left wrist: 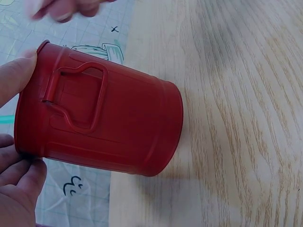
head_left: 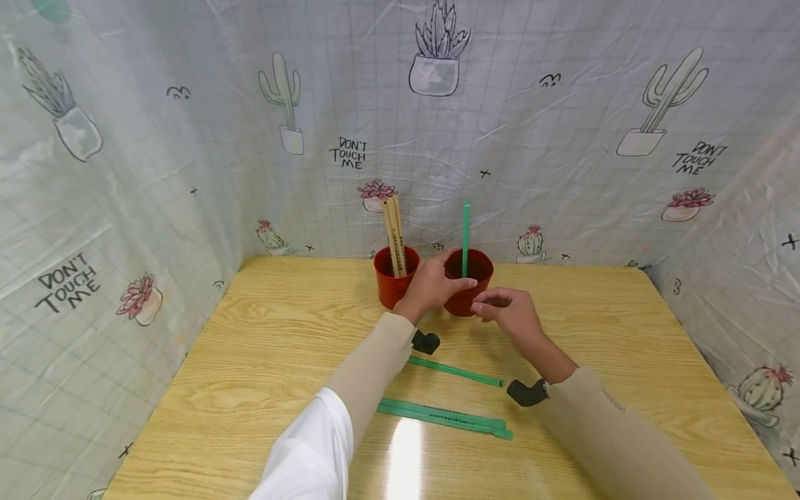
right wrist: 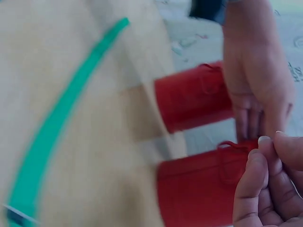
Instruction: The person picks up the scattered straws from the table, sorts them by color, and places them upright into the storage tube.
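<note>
Cactus-print sheeting (head_left: 562, 187) backs your wooden tabletop (head_left: 262, 333); your left hand (head_left: 433, 282) grips the right-hand red pot (head_left: 460, 303) by its rim, one green stick (head_left: 466, 239) inside! Your right hand (head_left: 517, 321) is just beside, thumb and fingertips together. Leftward, a second red pot (head_left: 390, 292) holds at least two wooden sticks (head_left: 395, 239); nearer you, one green strip (head_left: 459, 371), one green stack (head_left: 444, 417).

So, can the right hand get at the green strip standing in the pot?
Likely yes: the right hand is beside the red pot, and the upper part of the green strip rises unobstructed above it.
</note>
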### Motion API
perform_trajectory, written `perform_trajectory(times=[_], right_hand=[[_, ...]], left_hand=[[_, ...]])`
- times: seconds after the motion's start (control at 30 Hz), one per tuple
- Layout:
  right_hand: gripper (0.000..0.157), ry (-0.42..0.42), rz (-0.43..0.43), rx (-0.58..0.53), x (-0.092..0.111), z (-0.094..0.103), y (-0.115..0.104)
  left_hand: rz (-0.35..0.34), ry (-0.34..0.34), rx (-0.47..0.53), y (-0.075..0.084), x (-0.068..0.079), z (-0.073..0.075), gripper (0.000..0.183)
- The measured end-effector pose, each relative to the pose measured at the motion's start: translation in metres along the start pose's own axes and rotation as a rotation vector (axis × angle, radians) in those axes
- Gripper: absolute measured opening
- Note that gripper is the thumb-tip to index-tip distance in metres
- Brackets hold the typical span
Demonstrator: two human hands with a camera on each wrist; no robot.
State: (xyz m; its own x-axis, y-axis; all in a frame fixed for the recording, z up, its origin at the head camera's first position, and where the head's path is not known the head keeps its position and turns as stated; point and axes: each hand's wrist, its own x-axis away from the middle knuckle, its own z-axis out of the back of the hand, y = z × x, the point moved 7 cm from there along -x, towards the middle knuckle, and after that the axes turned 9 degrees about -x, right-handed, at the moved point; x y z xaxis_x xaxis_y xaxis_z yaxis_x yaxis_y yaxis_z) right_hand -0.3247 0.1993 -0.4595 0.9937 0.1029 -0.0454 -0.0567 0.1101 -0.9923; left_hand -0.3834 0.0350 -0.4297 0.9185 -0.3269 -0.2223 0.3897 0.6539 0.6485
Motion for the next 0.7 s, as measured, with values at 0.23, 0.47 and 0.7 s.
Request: perform_trajectory(times=[0.23,0.47,0.7], right_hand=[[0.028,-0.061,-0.073,-0.029,0.024,-0.004,0.019],[0.028,-0.107,-0.094,0.022,0.042,-0.01,0.037],[0.022,-0.165,-0.107,0.072,0.052,-0.021,0.052]], left_hand=[[0.005,0.001,0.007,-0.001,-0.001,-0.001,0.07],[0.026,0.003,-0.003,-0.004,-0.001,-0.003,0.07],[0.032,0.0,0.003,-0.005,-0.002,-0.002,0.073]])
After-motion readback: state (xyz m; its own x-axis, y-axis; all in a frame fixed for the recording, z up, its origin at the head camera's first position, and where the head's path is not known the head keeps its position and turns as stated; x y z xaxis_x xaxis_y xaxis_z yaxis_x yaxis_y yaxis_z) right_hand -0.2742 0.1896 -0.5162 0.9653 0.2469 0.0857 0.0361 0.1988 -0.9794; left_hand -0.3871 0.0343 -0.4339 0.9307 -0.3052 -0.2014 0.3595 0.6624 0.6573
